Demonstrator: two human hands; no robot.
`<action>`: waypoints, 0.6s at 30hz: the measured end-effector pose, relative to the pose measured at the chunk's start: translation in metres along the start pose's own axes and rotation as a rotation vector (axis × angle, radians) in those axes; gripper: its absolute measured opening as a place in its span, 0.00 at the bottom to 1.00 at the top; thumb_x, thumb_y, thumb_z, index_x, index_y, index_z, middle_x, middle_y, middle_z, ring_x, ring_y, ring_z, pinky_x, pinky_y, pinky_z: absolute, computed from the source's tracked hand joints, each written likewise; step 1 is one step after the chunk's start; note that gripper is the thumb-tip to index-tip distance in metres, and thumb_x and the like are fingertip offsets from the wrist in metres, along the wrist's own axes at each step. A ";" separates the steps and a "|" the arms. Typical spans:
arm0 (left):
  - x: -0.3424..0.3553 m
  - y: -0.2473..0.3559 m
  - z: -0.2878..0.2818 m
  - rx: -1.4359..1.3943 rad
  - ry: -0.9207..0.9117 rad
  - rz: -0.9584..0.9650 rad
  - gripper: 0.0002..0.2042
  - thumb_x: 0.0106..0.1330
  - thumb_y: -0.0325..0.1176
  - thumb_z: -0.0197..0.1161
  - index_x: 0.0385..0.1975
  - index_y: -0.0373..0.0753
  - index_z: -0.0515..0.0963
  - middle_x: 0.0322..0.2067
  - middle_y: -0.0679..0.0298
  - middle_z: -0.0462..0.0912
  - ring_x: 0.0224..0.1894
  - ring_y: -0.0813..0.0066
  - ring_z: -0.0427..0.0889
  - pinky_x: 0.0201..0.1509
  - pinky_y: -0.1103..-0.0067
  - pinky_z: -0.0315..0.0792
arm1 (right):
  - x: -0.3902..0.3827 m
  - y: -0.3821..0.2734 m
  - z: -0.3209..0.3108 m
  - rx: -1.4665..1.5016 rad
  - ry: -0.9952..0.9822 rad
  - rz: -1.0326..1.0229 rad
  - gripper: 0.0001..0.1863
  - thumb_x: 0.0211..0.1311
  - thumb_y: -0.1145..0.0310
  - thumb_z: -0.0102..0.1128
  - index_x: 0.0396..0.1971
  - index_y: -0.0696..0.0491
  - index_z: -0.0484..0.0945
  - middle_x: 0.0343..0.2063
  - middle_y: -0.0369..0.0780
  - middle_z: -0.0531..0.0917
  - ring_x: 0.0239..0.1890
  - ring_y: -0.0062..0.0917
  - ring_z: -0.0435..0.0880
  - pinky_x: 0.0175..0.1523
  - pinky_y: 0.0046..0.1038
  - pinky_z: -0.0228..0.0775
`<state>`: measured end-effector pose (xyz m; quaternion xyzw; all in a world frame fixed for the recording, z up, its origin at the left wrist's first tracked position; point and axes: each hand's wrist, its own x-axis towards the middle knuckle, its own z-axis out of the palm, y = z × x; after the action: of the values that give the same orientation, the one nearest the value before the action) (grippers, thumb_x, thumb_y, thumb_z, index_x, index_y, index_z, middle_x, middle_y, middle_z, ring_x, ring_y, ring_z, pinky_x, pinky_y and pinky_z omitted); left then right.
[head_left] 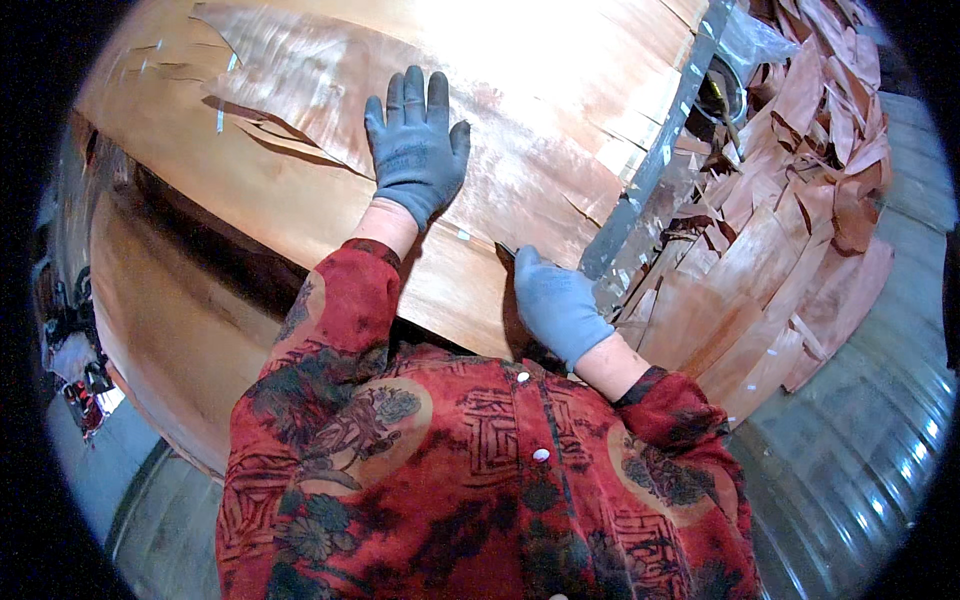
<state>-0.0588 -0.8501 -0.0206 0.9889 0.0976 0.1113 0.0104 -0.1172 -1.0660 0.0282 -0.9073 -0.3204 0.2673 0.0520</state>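
Note:
In a grey-blue glove, my left hand (pixel 416 150) lies flat with fingers spread on a loose strip of wood veneer (pixel 300 70). That strip has a ragged, split left edge and rests on a wide veneer sheet (pixel 440 300). My right hand (pixel 562 305), gloved the same way, is closed near the sheet's front edge. A thin dark tool (pixel 506 251), its kind too hidden to tell, pokes out from its fingers and points left over the sheet. The rest of the tool is covered by the glove.
A dark straight bar (pixel 652 150) borders the sheet on the right. Beyond it, torn veneer scraps (pixel 770 250) are heaped beside a round container (pixel 725 90) with a brush-like stick in it. A curved veneer sheet (pixel 170 330) hangs at the left. Ribbed greenish flooring (pixel 840 450) lies lower right.

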 end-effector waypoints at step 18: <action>0.002 -0.001 0.005 0.051 0.036 0.016 0.30 0.62 0.45 0.52 0.64 0.41 0.59 0.64 0.49 0.57 0.65 0.52 0.57 0.64 0.52 0.46 | -0.057 0.065 -0.011 -0.142 -0.190 -0.004 0.09 0.55 0.73 0.50 0.36 0.56 0.67 0.24 0.46 0.82 0.26 0.38 0.84 0.27 0.37 0.75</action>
<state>-0.0563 -0.8489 -0.0254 0.9875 0.0924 0.1266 -0.0173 -0.1126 -1.1508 0.0459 -0.8788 -0.3436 0.3285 -0.0422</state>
